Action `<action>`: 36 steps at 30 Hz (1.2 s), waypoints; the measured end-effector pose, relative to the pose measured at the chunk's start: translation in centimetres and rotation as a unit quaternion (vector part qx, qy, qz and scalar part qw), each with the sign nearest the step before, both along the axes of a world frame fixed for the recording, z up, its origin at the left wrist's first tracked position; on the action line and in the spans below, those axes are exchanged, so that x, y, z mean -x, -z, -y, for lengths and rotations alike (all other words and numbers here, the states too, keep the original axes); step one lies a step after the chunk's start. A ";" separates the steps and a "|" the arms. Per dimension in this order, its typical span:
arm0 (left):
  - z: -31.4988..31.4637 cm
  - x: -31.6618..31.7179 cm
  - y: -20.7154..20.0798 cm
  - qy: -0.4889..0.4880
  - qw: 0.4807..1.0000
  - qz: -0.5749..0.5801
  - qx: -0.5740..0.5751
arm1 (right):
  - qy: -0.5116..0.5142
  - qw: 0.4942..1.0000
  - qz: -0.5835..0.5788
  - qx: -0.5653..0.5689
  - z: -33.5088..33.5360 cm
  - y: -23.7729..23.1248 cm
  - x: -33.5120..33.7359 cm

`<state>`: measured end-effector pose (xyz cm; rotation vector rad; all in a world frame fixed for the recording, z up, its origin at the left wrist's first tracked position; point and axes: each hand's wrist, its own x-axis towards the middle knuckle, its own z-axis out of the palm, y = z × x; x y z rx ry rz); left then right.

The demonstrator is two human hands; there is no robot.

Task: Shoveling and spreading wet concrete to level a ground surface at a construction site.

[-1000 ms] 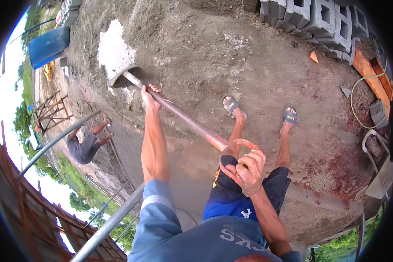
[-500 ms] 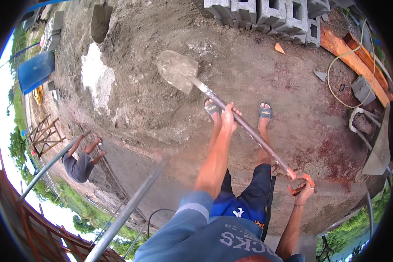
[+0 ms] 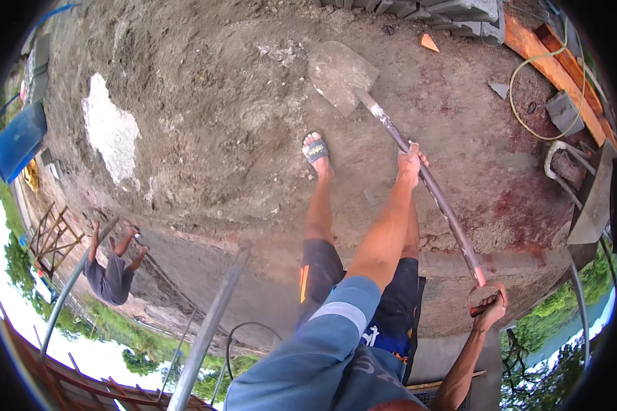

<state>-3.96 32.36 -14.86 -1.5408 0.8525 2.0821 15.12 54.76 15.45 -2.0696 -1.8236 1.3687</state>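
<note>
A long-handled shovel (image 3: 440, 190) slants across the view, its grey, dirt-coated blade (image 3: 341, 74) toward the far side over bare ground. Midway along the shaft, my left hand (image 3: 410, 164) is wrapped round it. At the near end my right hand (image 3: 489, 312) is closed on the orange-red D-shaped grip. The blade carries no visible heap. Left of it spreads a mound of grey-brown sand and gravel (image 3: 212, 130), with a white powdery patch (image 3: 110, 130) on it. My sandalled left foot (image 3: 315, 147) stands at the mound's edge; my right foot is hidden behind my arm and the shaft.
Concrete blocks (image 3: 459, 10) line the far edge. Orange-brown planks (image 3: 555, 75), a looped hose (image 3: 517, 113) and a loose block (image 3: 564, 113) lie at right. Metal poles (image 3: 212, 322) rise at near left. Beyond them another person (image 3: 110, 277) bends down. A blue drum (image 3: 19, 140) lies far left.
The shovel and both my hands have shifted right, and the blade has swung away from the mound. My left foot has stepped left as the view moved.
</note>
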 end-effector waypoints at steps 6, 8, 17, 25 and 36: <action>13.1 3.6 -0.1 0.017 0.999 0.039 0.023 | -0.033 0.999 -0.027 0.030 10.2 2.5 4.4; 14.5 2.9 -2.0 0.006 0.998 0.042 0.042 | -0.036 0.999 -0.012 0.031 11.3 1.8 4.6; 32.3 3.5 -10.3 -0.181 0.981 -0.039 0.055 | -0.288 0.954 -0.087 0.002 20.0 0.2 6.8; 50.6 3.3 -24.5 -0.202 0.926 -0.203 0.245 | -0.742 0.584 -0.313 -0.101 29.9 -2.2 10.4; 28.3 -3.6 -21.6 -0.354 0.919 -0.153 0.081 | -0.328 0.883 -0.148 0.302 6.1 0.9 9.7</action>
